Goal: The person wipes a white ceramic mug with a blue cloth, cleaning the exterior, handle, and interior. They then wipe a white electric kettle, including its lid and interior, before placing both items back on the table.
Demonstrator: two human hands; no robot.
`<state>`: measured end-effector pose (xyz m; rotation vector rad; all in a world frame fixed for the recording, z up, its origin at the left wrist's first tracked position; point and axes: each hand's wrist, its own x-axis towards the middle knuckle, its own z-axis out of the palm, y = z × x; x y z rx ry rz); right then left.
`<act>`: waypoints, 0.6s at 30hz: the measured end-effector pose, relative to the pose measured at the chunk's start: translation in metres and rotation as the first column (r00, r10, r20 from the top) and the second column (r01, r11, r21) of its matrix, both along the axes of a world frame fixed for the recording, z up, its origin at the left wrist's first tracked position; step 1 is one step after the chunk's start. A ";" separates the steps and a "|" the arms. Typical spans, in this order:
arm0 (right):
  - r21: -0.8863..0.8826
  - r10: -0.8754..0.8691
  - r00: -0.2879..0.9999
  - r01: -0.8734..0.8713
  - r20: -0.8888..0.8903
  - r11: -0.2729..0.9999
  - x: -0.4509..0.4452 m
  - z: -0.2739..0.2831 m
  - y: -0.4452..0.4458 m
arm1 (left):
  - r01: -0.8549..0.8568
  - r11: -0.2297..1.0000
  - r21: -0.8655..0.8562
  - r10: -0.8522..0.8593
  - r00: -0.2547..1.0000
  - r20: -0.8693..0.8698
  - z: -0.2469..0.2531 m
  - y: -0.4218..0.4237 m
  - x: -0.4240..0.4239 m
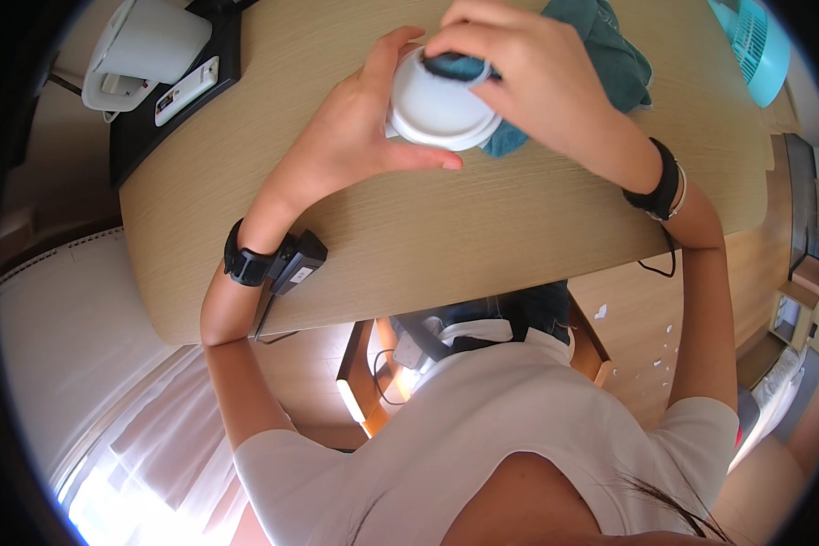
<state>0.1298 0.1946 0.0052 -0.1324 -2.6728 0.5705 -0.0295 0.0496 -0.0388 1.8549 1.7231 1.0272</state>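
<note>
A white round container (pixel 443 112) with a raised rim is tilted above the wooden table, with its round face turned up towards me. My left hand (pixel 355 119) grips it from the left side, thumb below and fingers behind. Over its upper right part, my right hand (pixel 512 61) pinches a small pale ring-shaped piece (pixel 486 72) with dark teal showing inside it. Blur hides whether that piece touches the container. Behind both hands a crumpled teal cloth (pixel 604 61) lies on the table.
A white kettle-like vessel (pixel 153 41) and a white remote control (pixel 188 91) sit on a black tray (pixel 140 147) at the left. A turquoise fan (pixel 761 51) is at the upper right. My left wrist strap carries a black device (pixel 300 263); its cable hangs near the wooden table's edge (pixel 450 304).
</note>
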 end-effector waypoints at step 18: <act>0.181 0.124 0.969 -0.164 0.212 0.970 0.027 0.029 0.003 | 0.015 1.000 -0.027 -0.015 1.000 0.005 0.005 0.000 0.001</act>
